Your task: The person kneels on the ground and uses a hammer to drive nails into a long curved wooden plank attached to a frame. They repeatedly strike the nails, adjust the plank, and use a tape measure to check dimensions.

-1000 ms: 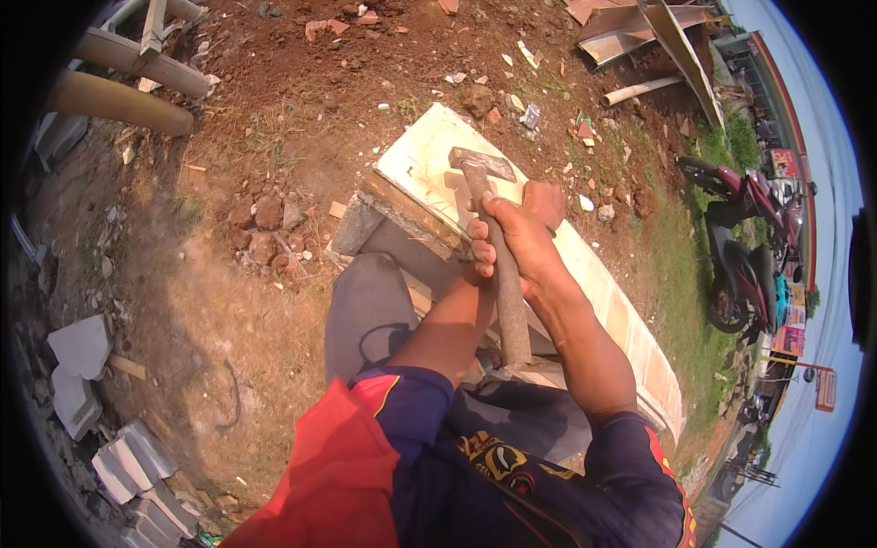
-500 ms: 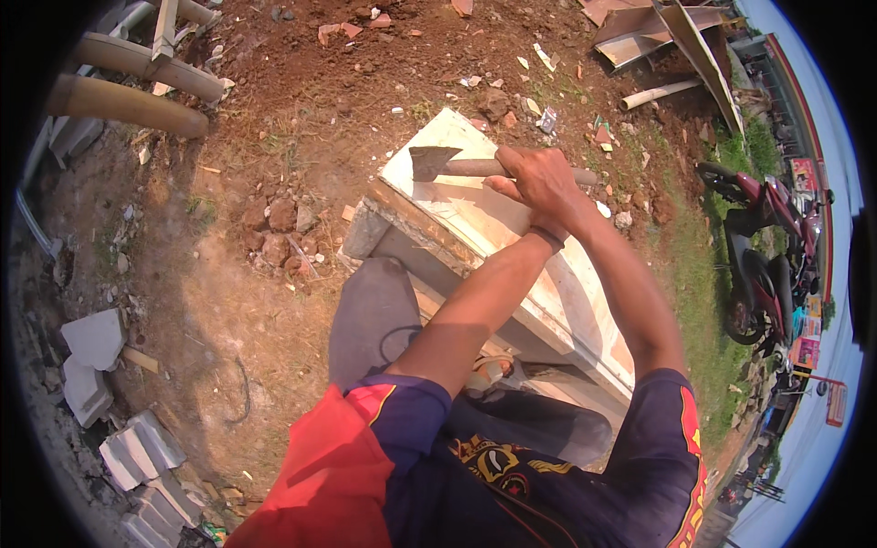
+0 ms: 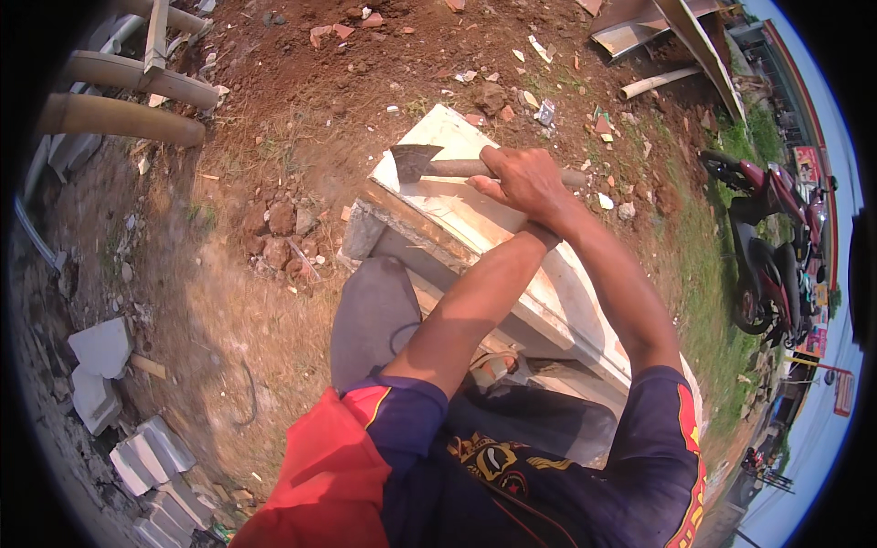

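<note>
A hatchet-like tool with a dark metal head and a brown, round wooden handle (image 3: 448, 168) was held in the upper centre of the frame, above the end of a long, flat, pale wooden board (image 3: 448, 128). The handle was gripped by the right hand (image 3: 530, 180): the fingers were wrapped over it, and the thumb was laid along its near side. The head was carried to the left of this hand, and a short length of handle was exposed to its right. The tool's long axis was set nearly level across the frame, with the head pointed left; the head's broad part was turned toward the top. Contact between head and board could not be determined. The bare left forearm (image 3: 480, 301) was passed beneath the right wrist; the left hand was hidden there, so its state could not be told.
</note>
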{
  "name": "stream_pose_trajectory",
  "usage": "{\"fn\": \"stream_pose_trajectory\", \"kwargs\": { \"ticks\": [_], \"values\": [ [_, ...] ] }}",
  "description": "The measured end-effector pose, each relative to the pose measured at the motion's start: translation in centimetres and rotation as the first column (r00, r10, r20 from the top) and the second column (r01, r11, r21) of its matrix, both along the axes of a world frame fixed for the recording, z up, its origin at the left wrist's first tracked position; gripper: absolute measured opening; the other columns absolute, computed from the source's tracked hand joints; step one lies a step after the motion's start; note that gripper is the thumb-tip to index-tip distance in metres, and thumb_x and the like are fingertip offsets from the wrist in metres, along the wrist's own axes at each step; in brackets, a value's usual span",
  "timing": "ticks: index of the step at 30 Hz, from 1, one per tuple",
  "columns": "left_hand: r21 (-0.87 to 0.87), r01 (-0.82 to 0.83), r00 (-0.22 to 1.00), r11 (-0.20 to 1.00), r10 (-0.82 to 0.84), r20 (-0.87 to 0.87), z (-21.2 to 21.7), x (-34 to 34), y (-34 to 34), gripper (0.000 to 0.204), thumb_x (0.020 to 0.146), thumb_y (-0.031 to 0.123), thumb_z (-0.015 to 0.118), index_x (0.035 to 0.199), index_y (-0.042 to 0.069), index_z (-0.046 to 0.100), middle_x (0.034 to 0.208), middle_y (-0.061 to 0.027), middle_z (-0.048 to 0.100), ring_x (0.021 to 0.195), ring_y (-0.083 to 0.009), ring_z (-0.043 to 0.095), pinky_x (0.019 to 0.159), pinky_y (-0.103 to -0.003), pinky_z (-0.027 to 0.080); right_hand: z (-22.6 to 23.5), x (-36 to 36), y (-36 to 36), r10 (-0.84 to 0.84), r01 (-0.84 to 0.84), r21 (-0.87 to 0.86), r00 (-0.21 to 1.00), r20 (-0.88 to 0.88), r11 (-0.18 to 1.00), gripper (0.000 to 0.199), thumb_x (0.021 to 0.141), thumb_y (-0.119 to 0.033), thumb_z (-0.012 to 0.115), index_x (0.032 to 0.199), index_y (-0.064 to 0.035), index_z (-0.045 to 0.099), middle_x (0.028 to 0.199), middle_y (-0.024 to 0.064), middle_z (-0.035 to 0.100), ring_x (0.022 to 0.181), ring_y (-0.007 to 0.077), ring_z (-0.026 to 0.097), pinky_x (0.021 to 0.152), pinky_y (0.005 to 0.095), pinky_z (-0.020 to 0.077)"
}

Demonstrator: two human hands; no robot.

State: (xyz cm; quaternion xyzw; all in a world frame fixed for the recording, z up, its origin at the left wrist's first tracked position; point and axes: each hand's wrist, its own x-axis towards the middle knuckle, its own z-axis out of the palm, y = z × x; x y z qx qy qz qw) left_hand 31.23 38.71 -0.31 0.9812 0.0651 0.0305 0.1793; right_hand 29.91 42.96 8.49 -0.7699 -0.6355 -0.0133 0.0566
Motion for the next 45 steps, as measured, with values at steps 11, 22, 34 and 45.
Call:
{"fn": "stream_pose_trajectory", "kwargs": {
  "ticks": [11, 22, 34, 45],
  "values": [
    [0.015, 0.000, 1.000, 1.000, 0.000, -0.008, 0.2, -0.5, 0.0, 0.019, 0.087, 0.023, 0.059, 0.076, 0.022, 0.074, 0.075, 0.0007, 0.072, 0.076, -0.0182, 0.070, 0.061, -0.036, 0.048, 2.9, -2.6, 0.2, -0.224, 0.223, -0.044, 0.974, -0.027, 0.974, 0.046, 0.087, -0.050, 0.056, 0.082, -0.0047, 0.060, 0.061, 0.0179, 0.062, 0.059, 0.0375, 0.063, 0.054, 0.0492, 0.0489],
    [0.050, 0.040, 0.999, 0.998, -0.039, -0.022, -0.1, -0.7, 0.6, 0.019, 0.088, 0.023, 0.058, 0.078, 0.022, 0.075, 0.078, 0.0010, 0.073, 0.078, -0.0181, 0.071, 0.062, -0.036, 0.049, 4.7, -4.3, -8.4, -0.597, 0.610, 0.056, 0.788, -0.151, 0.791, 0.048, 0.088, -0.048, 0.060, 0.088, -0.0002, 0.060, 0.067, 0.0239, 0.063, 0.068, 0.0431, 0.064, 0.059, 0.0514, 0.0486],
    [0.019, -0.036, 0.997, 0.999, 0.034, 0.073, -0.3, -0.5, 0.4, 0.021, 0.084, 0.021, 0.057, 0.075, 0.014, 0.075, 0.078, -0.0083, 0.072, 0.075, -0.0250, 0.071, 0.062, -0.039, 0.053, -4.6, 3.6, -25.2, -0.896, 0.919, -0.201, 0.251, -0.366, 0.340, 0.053, 0.081, -0.040, 0.067, 0.109, 0.0042, 0.063, 0.099, 0.0286, 0.066, 0.095, 0.0398, 0.065, 0.083, 0.0462, 0.0477],
    [-0.963, -0.246, 0.930, -0.110, 0.251, -0.266, 4.0, -18.7, 3.9, 0.031, 0.096, 0.036, 0.050, 0.085, 0.008, 0.053, 0.055, 0.0024, 0.039, 0.048, -0.0107, 0.037, 0.046, -0.027, 0.032, -6.0, 4.0, -26.4, -0.905, 0.873, -0.291, 0.308, -0.293, 0.392, 0.052, 0.080, -0.045, 0.067, 0.109, -0.0023, 0.064, 0.106, 0.0238, 0.067, 0.100, 0.0387, 0.064, 0.087, 0.0478, 0.0459]
  ]
}}
